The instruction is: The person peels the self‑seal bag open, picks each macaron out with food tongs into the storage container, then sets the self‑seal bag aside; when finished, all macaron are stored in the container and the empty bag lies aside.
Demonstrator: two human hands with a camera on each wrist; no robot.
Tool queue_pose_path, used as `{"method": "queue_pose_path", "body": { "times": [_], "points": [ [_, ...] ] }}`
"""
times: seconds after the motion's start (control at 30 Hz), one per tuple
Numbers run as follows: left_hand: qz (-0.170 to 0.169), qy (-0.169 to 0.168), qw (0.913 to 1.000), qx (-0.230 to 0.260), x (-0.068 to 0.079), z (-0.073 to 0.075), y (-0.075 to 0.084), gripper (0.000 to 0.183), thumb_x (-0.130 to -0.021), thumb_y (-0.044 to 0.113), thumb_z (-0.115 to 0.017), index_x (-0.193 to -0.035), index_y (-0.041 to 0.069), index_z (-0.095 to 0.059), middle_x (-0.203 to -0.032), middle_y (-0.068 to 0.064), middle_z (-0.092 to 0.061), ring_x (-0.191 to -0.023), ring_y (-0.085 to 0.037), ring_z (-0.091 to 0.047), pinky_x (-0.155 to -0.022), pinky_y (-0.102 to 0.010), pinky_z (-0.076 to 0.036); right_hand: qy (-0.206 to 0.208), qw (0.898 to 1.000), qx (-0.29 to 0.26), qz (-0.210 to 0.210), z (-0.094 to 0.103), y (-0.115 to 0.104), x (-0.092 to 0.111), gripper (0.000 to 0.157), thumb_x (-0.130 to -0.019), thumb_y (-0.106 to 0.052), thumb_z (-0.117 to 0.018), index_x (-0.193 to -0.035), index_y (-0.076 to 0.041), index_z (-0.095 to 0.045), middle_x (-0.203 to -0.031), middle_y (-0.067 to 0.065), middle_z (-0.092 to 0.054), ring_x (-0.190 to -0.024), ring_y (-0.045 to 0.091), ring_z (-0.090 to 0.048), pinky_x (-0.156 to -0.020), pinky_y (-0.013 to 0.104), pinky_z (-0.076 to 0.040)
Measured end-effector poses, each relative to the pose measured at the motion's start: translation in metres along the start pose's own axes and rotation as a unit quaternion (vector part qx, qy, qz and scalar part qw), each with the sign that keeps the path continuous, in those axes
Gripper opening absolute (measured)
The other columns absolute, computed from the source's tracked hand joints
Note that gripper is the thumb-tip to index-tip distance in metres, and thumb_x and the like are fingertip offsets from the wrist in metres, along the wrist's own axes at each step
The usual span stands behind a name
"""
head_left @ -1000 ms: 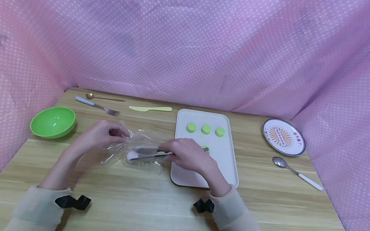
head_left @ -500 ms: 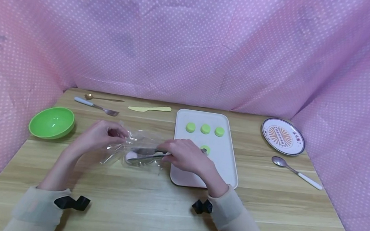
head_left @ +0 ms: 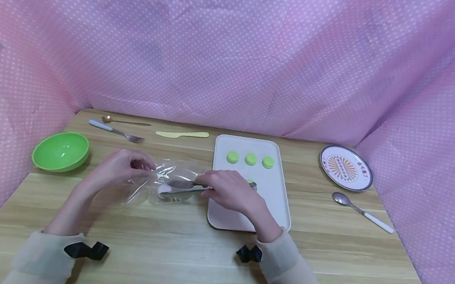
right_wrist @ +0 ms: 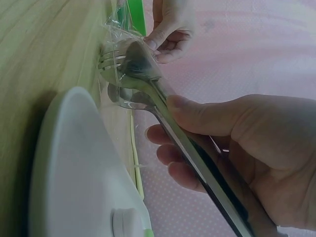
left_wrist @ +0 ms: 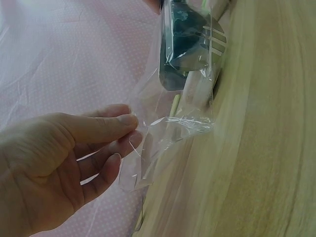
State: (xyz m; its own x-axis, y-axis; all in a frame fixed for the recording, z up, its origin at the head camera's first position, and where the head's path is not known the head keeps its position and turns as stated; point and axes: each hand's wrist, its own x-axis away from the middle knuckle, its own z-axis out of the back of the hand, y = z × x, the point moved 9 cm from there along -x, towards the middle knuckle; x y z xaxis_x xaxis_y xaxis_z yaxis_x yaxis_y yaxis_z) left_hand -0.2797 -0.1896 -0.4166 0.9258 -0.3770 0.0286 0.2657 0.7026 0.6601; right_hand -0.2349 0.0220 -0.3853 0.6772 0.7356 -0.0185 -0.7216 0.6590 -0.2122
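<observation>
My left hand (head_left: 124,168) pinches the edge of a clear plastic bag (head_left: 171,169) between thumb and fingers. In my right hand (head_left: 227,190) is a pair of metal serving tongs (head_left: 183,193), whose far ends lie inside the bag. One end of the tongs (right_wrist: 173,129) is slotted like a fork and the other rounded like a spoon, as the right wrist view shows. A pale patch shows at their tips in the head view; what it is I cannot tell. The right hand is above the left side of a white tray (head_left: 268,205).
Three light green macaron-like pieces (head_left: 250,159) form a row on the tray, and another sits partly hidden behind the right hand. A green bowl (head_left: 60,151), fork (head_left: 117,131), small gold spoon (head_left: 126,122), yellow knife (head_left: 182,134), plate (head_left: 346,168) and white-handled spoon (head_left: 362,212) surround them.
The tongs' tips have shifted slightly to the right within the bag. Both hands keep their grips, and the head view has shifted a little.
</observation>
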Motion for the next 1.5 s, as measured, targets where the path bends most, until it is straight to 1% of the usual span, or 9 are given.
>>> {"method": "queue_pose_path", "body": {
  "times": [0.13, 0.33, 0.47, 0.57, 0.73, 1.0, 1.27, 1.5],
  "points": [
    [0.000, 0.000, 1.0000, -0.001, 0.001, 0.000, 0.001, 0.016, -0.081, 0.018, -0.073, -0.097, 0.017, -0.071, -0.079, 0.003, -0.068, -0.070, -0.012, -0.060, -0.059, -0.023, -0.051, -0.003, 1.000, -0.003, -0.002, -0.001, 0.000, -0.001, 0.016, -0.085, -0.026, -0.069, -0.100, -0.025, -0.065, -0.085, -0.014, -0.061, -0.075, 0.005, -0.056, -0.058, 0.026, -0.044],
    [0.004, -0.001, 1.0000, 0.001, 0.002, 0.000, 0.001, 0.017, -0.080, 0.023, -0.074, -0.096, 0.018, -0.071, -0.078, 0.003, -0.068, -0.070, -0.012, -0.059, -0.058, -0.023, -0.050, -0.008, 1.000, -0.006, -0.003, -0.003, 0.000, -0.001, 0.011, -0.086, -0.026, -0.069, -0.095, -0.025, -0.063, -0.083, -0.014, -0.059, -0.071, 0.006, -0.054, -0.056, 0.025, -0.042],
    [0.004, -0.001, 1.0000, 0.003, 0.002, 0.000, 0.001, 0.017, -0.080, 0.026, -0.074, -0.096, 0.020, -0.071, -0.079, 0.003, -0.069, -0.070, -0.011, -0.060, -0.057, -0.023, -0.050, -0.007, 1.000, -0.003, -0.004, -0.003, 0.000, 0.000, 0.013, -0.086, -0.027, -0.068, -0.098, -0.025, -0.065, -0.084, -0.014, -0.060, -0.073, 0.005, -0.055, -0.057, 0.026, -0.043],
    [0.001, 0.001, 1.0000, 0.000, 0.001, 0.000, 0.001, 0.016, -0.080, 0.024, -0.074, -0.095, 0.021, -0.071, -0.078, 0.004, -0.069, -0.070, -0.011, -0.061, -0.057, -0.023, -0.051, -0.007, 1.000, -0.003, -0.005, -0.003, 0.000, 0.000, 0.014, -0.086, -0.027, -0.068, -0.099, -0.024, -0.065, -0.084, -0.014, -0.060, -0.073, 0.006, -0.055, -0.057, 0.027, -0.043],
    [-0.001, 0.006, 0.9999, -0.009, 0.001, 0.001, 0.001, 0.016, -0.081, 0.020, -0.074, -0.097, 0.018, -0.072, -0.078, 0.004, -0.068, -0.070, -0.010, -0.060, -0.057, -0.023, -0.050, -0.004, 1.000, -0.002, -0.006, 0.000, 0.001, 0.002, 0.015, -0.085, -0.028, -0.069, -0.099, -0.024, -0.065, -0.085, -0.015, -0.060, -0.073, 0.005, -0.054, -0.058, 0.026, -0.043],
    [0.004, 0.013, 0.9997, -0.018, 0.001, 0.002, 0.000, 0.017, -0.080, 0.025, -0.075, -0.095, 0.018, -0.072, -0.076, 0.004, -0.068, -0.068, -0.012, -0.058, -0.058, -0.023, -0.047, 0.001, 1.000, -0.002, -0.021, 0.004, 0.009, 0.005, 0.018, -0.085, -0.026, -0.069, -0.103, -0.024, -0.066, -0.091, -0.012, -0.066, -0.074, 0.006, -0.054, -0.058, 0.026, -0.043],
    [0.003, 0.006, 0.9998, -0.018, 0.002, 0.001, 0.000, 0.016, -0.081, 0.022, -0.074, -0.096, 0.017, -0.072, -0.078, 0.002, -0.069, -0.070, -0.013, -0.058, -0.059, -0.022, -0.048, 0.000, 1.000, 0.002, -0.027, 0.006, 0.013, 0.006, 0.009, -0.085, -0.027, -0.069, -0.092, -0.025, -0.064, -0.083, -0.015, -0.061, -0.068, 0.007, -0.050, -0.053, 0.024, -0.040],
    [0.001, 0.006, 0.9997, -0.022, 0.001, 0.001, 0.001, 0.015, -0.081, 0.022, -0.074, -0.095, 0.018, -0.072, -0.078, 0.003, -0.069, -0.071, -0.012, -0.059, -0.060, -0.022, -0.048, -0.003, 0.999, 0.004, -0.032, 0.006, 0.015, 0.007, 0.009, -0.085, -0.026, -0.069, -0.091, -0.025, -0.063, -0.084, -0.015, -0.061, -0.068, 0.007, -0.050, -0.052, 0.024, -0.039]
  ]
}}
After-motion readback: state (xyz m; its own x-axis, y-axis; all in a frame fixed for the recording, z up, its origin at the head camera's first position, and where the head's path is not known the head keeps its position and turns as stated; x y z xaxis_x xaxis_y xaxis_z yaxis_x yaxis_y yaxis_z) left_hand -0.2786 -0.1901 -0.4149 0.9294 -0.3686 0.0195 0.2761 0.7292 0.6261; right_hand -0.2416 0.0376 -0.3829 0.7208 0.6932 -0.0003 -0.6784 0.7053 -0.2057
